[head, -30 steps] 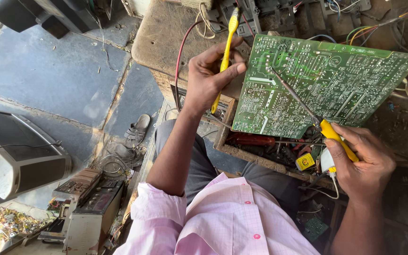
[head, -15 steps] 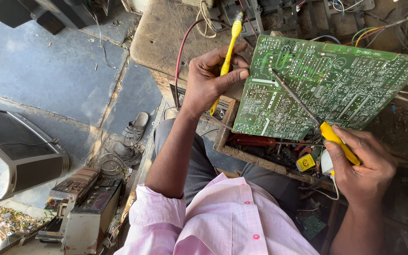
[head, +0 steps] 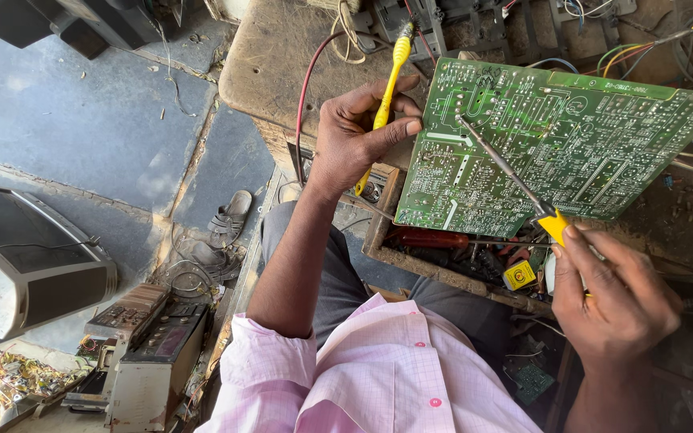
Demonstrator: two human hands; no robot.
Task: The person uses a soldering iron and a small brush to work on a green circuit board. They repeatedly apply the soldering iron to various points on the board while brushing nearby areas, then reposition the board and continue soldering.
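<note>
The green circuit board [head: 555,140] is steadied by the left hand [head: 354,136], clenched on a yellow-handled tool [head: 391,88]. A screwdriver [head: 515,180], grasped by the right hand [head: 615,297], seemingly touches the solder side; a slip could scratch traces.

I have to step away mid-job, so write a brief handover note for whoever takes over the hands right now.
Left hand: grips a yellow-handled tool and steadies the left edge of the green circuit board.
Right hand: holds a yellow-handled soldering iron, its tip resting on the board's upper left area.
Board: tilted, solder side up, above a wooden tray of parts.
Done: cannot tell which joints are worked.
Left: nothing confirmed finished.
</note>
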